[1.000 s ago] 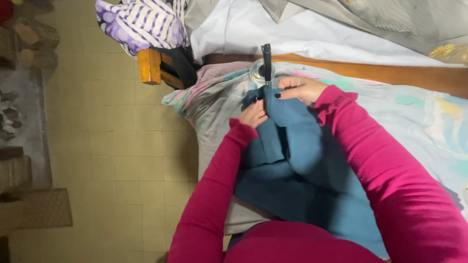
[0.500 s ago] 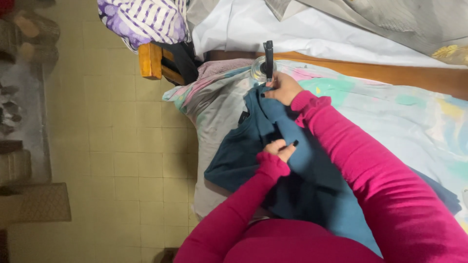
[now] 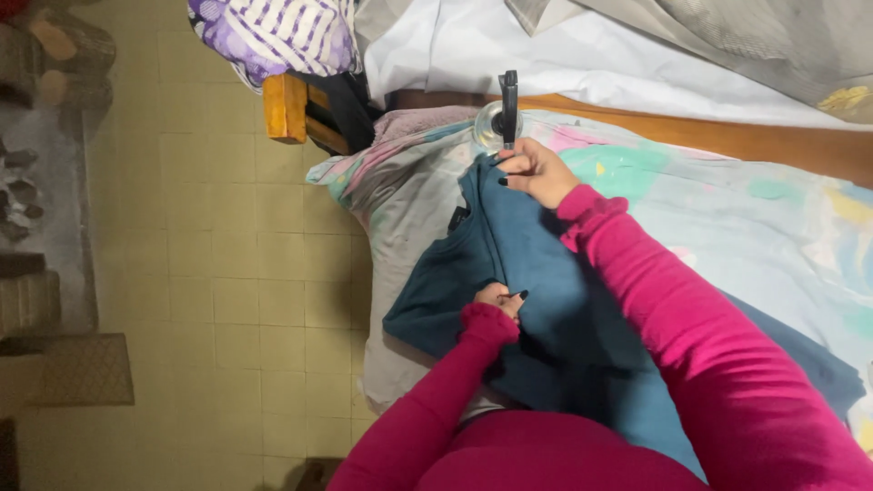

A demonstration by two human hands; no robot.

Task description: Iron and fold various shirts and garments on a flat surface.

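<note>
Teal garment spread over a pastel patterned cover on the bed. Right hand at its far edge, fingers pinched closed on the cloth, just beside a clear spray bottle with a black nozzle. Left hand nearer, fingers closed on a fold of the garment.

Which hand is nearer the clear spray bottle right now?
The right hand: it sits just beside the spray bottle, on the teal garment. The left hand is farther back, mid-garment.
</note>
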